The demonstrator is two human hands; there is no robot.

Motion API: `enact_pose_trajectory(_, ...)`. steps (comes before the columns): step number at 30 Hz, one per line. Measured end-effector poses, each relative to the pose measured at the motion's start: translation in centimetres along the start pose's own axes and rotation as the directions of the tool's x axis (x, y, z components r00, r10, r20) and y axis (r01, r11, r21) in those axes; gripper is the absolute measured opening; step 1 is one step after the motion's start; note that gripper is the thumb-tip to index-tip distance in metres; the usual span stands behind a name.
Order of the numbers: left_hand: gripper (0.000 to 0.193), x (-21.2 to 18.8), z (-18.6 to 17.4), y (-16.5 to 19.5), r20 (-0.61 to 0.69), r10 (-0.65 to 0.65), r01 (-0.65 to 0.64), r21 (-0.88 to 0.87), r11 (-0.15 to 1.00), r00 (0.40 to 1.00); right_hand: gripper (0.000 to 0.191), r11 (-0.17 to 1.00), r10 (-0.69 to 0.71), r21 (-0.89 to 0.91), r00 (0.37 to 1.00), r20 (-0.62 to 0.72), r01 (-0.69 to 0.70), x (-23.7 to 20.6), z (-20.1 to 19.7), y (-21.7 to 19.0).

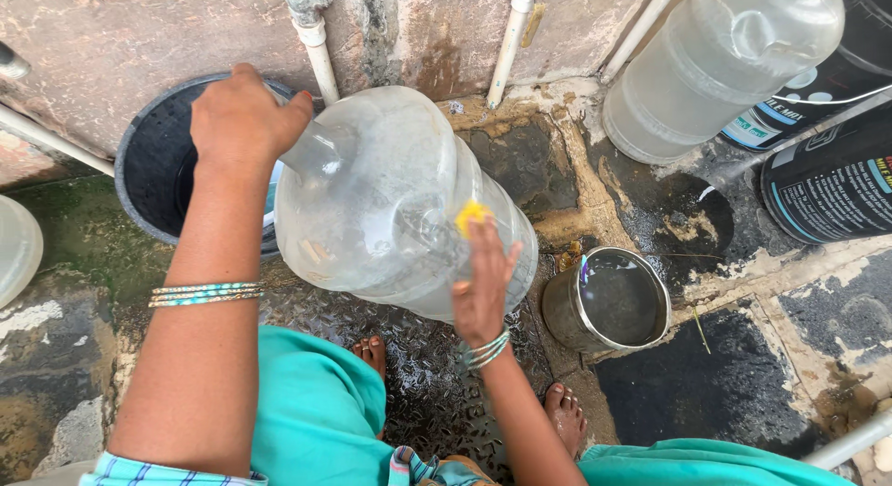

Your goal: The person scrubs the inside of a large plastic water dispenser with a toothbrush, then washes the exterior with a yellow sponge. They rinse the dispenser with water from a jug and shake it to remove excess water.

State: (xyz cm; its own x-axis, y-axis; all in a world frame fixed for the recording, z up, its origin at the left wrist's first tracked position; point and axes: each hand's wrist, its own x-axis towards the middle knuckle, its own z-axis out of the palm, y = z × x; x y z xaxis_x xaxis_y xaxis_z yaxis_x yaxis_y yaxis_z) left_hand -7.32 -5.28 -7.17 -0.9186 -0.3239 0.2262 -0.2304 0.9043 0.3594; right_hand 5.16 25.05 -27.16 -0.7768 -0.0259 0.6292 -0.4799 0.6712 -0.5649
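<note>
A big clear plastic water jug point(390, 198) lies tilted on its side over the wet stone floor. Its neck points up-left toward a dark round tub point(153, 161). My left hand point(243, 114) grips the jug's neck end, just above the tub's rim. My right hand point(481, 286) presses a small yellow scrubber point(472, 214) against the jug's side. Bangles sit on both wrists. My bare feet point(562, 413) stand on the wet floor below the jug.
A steel pot point(609, 300) with water stands right of the jug. A second clear jug point(715, 68) and two black cans point(832, 184) are at the top right. White pipes point(509, 40) run down the stone wall. A pale container point(17, 249) sits at the left edge.
</note>
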Motion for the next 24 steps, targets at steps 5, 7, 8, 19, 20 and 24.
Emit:
enact_pose_trajectory(5, 0.052, 0.6, 1.2, 0.2, -0.051, -0.001, -0.002, -0.049, 0.999, 0.999, 0.063, 0.742, 0.640, -0.232, 0.767, -0.030, -0.629, -3.7, -2.1, 12.1)
enact_pose_trajectory(7, 0.041, 0.6, 1.7, 0.4, -0.103, 0.062, -0.072, -0.096, 0.993, 0.993, 0.063, 0.876, 0.481, -0.017, 0.877, -0.008, -0.481, -4.3, -3.0, 13.2)
enact_pose_trajectory(8, 0.039, 0.6, 1.9, 0.4, -0.130, 0.071, -0.084, -0.103, 0.991, 0.989, 0.064, 0.915, 0.395, 0.089, 0.919, -0.009, -0.393, -4.4, -3.6, 12.5)
enact_pose_trajectory(19, 0.025, 0.9, 3.1, -0.5, -0.222, 0.114, -0.136, -0.089, 0.987, 0.968, 0.095, 0.964, -0.264, 0.031, 0.962, 0.065, 0.262, -2.5, 0.4, -6.0)
enact_pose_trajectory(20, 0.025, 1.0, 3.3, -0.6, -0.220, 0.111, -0.132, -0.081, 0.988, 0.969, 0.095, 0.968, -0.240, -0.060, 0.969, 0.063, 0.244, -3.1, 1.1, -4.4)
enact_pose_trajectory(24, 0.025, 1.1, 3.5, -1.3, -0.237, 0.117, -0.136, -0.063, 0.989, 0.964, 0.081, 0.963, 0.264, -0.008, 0.954, -0.145, -0.268, -6.3, 2.0, 6.6)
